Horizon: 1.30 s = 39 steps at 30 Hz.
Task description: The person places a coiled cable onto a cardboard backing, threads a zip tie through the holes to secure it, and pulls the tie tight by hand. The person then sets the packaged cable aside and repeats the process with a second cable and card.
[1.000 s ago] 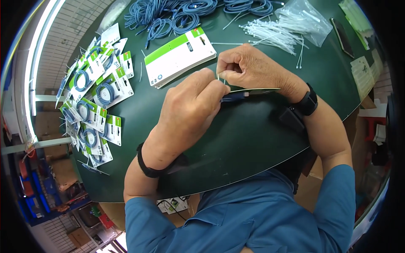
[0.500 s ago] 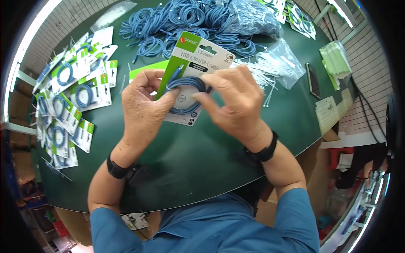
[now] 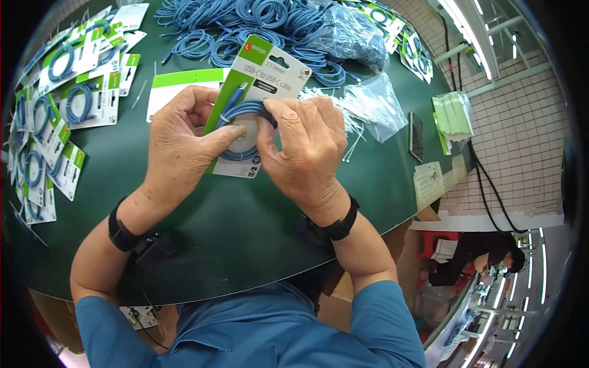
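My left hand (image 3: 178, 135) is closed on the left edge of a white and green cardboard hang card (image 3: 279, 76), its thumb pressed over the front. A coiled blue cable (image 3: 250, 108) lies against the card, one straight plug end slanting up along the card's left side. With thumb and fingers, my right hand (image 3: 307, 141) pinches the right side of the coil. What its fingertips cover there is hidden. Behind my left hand, a flat white and green card (image 3: 178, 80) lies on the table.
Carded cables (image 3: 80, 101) pile up at the left. A heap of coiled blue cables (image 3: 264, 15) lies at the back, with white cable ties (image 3: 343, 113) and a plastic bag (image 3: 380, 104) to its right. Further right are a phone (image 3: 416, 138) and green cards (image 3: 453, 116). A person (image 3: 472, 260) sits beyond.
My right thumb and fingers have closed in on the coil's right side, where they were spread apart before. The whole view has shifted, so the table appears further left.
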Tool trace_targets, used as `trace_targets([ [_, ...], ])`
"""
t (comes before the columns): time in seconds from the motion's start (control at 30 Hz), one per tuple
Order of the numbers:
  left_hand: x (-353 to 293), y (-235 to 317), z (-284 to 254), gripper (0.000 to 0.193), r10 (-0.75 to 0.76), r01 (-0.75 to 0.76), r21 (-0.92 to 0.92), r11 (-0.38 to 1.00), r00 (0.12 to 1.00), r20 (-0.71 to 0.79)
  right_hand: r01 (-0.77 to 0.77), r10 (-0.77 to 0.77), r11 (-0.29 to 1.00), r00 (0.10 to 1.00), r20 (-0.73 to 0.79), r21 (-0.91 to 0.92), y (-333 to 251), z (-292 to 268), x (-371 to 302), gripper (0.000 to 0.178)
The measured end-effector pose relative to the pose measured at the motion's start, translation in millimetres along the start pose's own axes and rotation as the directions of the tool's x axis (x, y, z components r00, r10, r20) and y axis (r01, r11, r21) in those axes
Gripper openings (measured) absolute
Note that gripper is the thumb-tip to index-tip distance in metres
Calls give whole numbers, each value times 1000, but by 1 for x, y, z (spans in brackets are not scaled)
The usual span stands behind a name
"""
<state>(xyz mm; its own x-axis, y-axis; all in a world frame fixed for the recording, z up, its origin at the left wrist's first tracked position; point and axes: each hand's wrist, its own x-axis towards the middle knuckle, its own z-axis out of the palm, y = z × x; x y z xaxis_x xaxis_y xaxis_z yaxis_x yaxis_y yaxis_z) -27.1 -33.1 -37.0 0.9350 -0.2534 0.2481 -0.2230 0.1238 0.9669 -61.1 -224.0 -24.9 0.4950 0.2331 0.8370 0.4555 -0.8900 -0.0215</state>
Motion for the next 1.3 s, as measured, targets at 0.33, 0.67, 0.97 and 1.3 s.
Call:
trace_targets([
  [0.33,-4,1,-1,39,-5,5,5,1000,998,57,3,-7,998,998,60,62,0,-1,2,31],
  [0.67,3,1,-3,39,-15,14,20,1000,998,58,-38,30,980,999,45,198,12,3,-1,29],
  [0.97,10,4,-7,38,-55,54,-99,994,998,-8,-246,316,867,944,-97,433,19,-12,7,39],
  [1.3,0,1,0,35,-67,67,0,998,996,50,72,-75,980,997,6,184,9,-16,5,35],
])
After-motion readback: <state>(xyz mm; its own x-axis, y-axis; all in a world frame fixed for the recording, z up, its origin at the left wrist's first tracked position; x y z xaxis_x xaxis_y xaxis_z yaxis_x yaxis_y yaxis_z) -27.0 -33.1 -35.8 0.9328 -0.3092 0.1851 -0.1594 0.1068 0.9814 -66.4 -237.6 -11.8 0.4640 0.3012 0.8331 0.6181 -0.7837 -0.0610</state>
